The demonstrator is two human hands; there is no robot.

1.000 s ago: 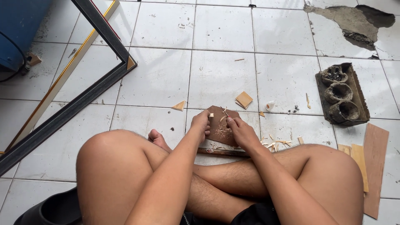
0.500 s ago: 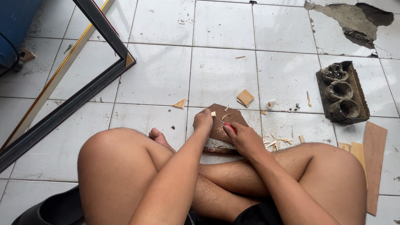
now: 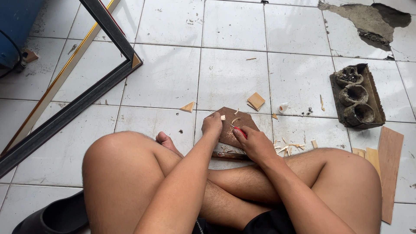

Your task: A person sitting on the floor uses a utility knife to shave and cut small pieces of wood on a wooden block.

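On the white tiled floor (image 3: pixel 164 82), in front of the crossed legs, lies a dark brown wooden piece (image 3: pixel 234 125) with angled corners, and both hands work on it. Compared with a second ago, the left hand (image 3: pixel 212 125) has slid a little toward the near left edge of the piece and the right hand (image 3: pixel 255 145) has drawn back toward the body, so more of the brown face shows above the fingers; the piece itself lies where it did. The left hand presses down on the piece's left edge with bent fingers, closed against the wood. The right hand is curled tight around a small red-handled tool (image 3: pixel 241 132), whose tip rests on the piece's near right part. So the piece sits under and just beyond both hands, touching each.

Counted around the piece: two small pale wood offcuts, one square (image 3: pixel 256 101) just beyond its far right corner and one triangular (image 3: pixel 188 106) to its left; one small white bottle (image 3: pixel 283 107) to its right; a scatter of pale shavings (image 3: pixel 289 147) near its right side. Farther right stand one dark block with three round hollows (image 3: pixel 356 96) and flat wooden boards (image 3: pixel 390 169), whose number I cannot tell. Well to the left lies one black frame (image 3: pixel 86 97).
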